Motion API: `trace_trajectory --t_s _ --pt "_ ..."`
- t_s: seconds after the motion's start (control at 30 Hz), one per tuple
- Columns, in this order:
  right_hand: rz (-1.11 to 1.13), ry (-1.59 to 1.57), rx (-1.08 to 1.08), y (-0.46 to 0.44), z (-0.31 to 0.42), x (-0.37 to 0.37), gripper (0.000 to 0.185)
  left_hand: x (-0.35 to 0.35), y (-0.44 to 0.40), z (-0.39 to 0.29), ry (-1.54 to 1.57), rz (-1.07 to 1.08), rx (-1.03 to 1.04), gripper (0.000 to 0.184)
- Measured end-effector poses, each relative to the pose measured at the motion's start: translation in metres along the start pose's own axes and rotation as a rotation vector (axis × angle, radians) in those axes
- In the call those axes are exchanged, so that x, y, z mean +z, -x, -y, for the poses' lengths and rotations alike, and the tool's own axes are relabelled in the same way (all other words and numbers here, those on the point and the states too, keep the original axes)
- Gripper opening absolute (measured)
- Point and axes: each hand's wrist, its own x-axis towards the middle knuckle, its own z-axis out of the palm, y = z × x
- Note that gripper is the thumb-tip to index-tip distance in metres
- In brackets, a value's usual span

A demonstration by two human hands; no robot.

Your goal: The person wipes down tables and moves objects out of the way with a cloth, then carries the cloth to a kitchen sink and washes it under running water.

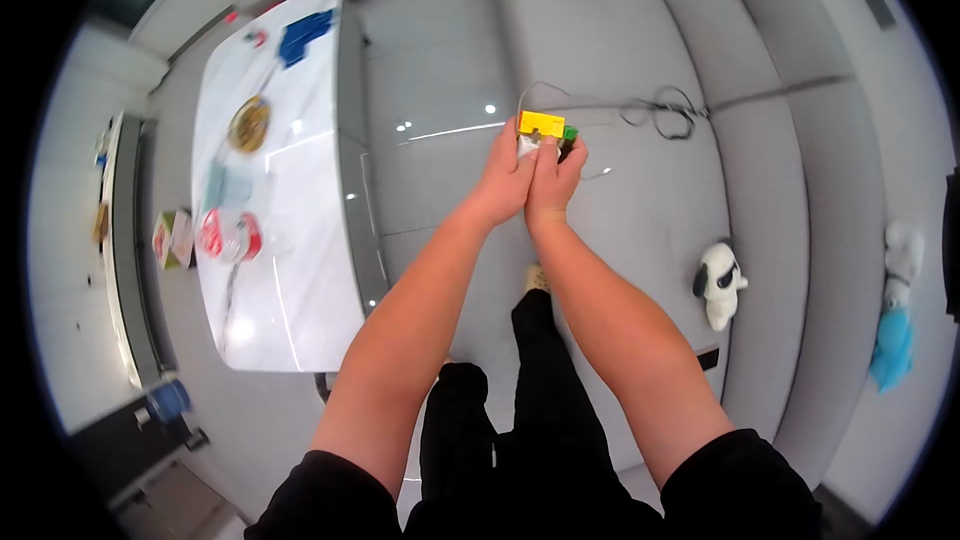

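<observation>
My left hand [504,179] and my right hand [552,181] are held out together in front of me, side by side and touching. Both close around a small yellow box [541,124] that sits upright at the fingertips. Just below the box a white piece [528,145] shows between the hands; its kind is unclear. A small green and dark item [570,133] sticks out by my right fingers, too small to name. A thin pale cable [540,86] arcs up behind the box. My palms hide the rest.
A grey sofa [620,50] runs along the right, with a coiled black cable [672,118] and a black-and-white plush dog [720,285] on it. On the left, a white marble-patterned table [300,300] holds a blue cloth [304,37], a gold dish [250,124] and a red-lidded jar [232,236].
</observation>
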Motion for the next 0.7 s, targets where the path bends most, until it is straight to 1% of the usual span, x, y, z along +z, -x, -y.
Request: trace_trajectory --t_s 0.03,0.1,0.13,0.17,0.2,0.23,0.27,0.3,0.33,0.37,0.4,0.43,0.47,0.5,0.53,0.57,0.63,0.7 --pt "0.045 -0.008 -0.01 0.019 0.013 0.023 0.044 -0.029 0.011 -0.005 -0.003 -0.046 0.006 0.052" --pt "0.182 -0.09 -0.187 0.06 0.04 0.071 0.042 -0.088 0.036 -0.015 -0.001 -0.173 0.161 0.051" --pt "0.256 -0.138 -0.199 0.085 0.065 0.093 0.041 -0.118 0.052 -0.027 -0.006 -0.221 0.164 0.051" --pt "0.306 -0.15 -0.204 0.106 0.08 0.119 0.041 -0.15 0.067 -0.039 0.017 -0.272 0.232 0.051" --pt "0.357 -0.234 -0.294 0.13 0.094 0.146 0.041 -0.184 0.086 -0.054 0.036 -0.32 0.301 0.05" --pt "0.403 -0.319 -0.378 0.156 0.11 0.169 0.041 -0.215 0.106 -0.069 0.026 -0.366 0.305 0.05" --pt "0.445 -0.331 -0.378 0.183 0.126 0.189 0.041 -0.244 0.127 -0.084 0.035 -0.408 0.388 0.051" --pt "0.492 -0.404 -0.438 0.211 0.148 0.209 0.04 -0.272 0.148 -0.1 0.043 -0.445 0.465 0.051" --pt "0.538 -0.482 -0.501 0.239 0.169 0.226 0.04 -0.296 0.171 -0.115 0.054 -0.477 0.492 0.051" --pt "0.577 -0.497 -0.504 0.267 0.187 0.24 0.04 -0.318 0.195 -0.13 0.064 -0.509 0.523 0.052" --pt "0.625 -0.554 -0.553 0.294 0.203 0.251 0.038 -0.337 0.22 -0.146 0.069 -0.524 0.578 0.052" --pt "0.67 -0.609 -0.597 0.322 0.215 0.261 0.035 -0.358 0.243 -0.154 0.059 -0.561 0.579 0.052" --pt "0.704 -0.618 -0.59 0.344 0.223 0.27 0.035 -0.375 0.263 -0.158 -0.016 -0.61 0.584 0.049" --pt "0.758 -0.648 -0.587 0.364 0.229 0.28 0.039 -0.39 0.283 -0.161 -0.09 -0.659 0.587 0.047" --pt "0.811 -0.675 -0.578 0.383 0.234 0.293 0.043 -0.406 0.298 -0.165 -0.061 -0.678 0.6 0.047" --pt "0.841 -0.681 -0.571 0.402 0.236 0.302 0.043 -0.42 0.313 -0.163 -0.067 -0.708 0.597 0.047" --pt "0.921 -0.716 -0.613 0.434 0.234 0.318 0.044 -0.444 0.338 -0.154 -0.035 -0.745 0.666 0.048" --pt "0.97 -0.669 -0.593 0.461 0.224 0.328 0.045 -0.459 0.361 -0.143 -0.006 -0.808 0.632 0.05"
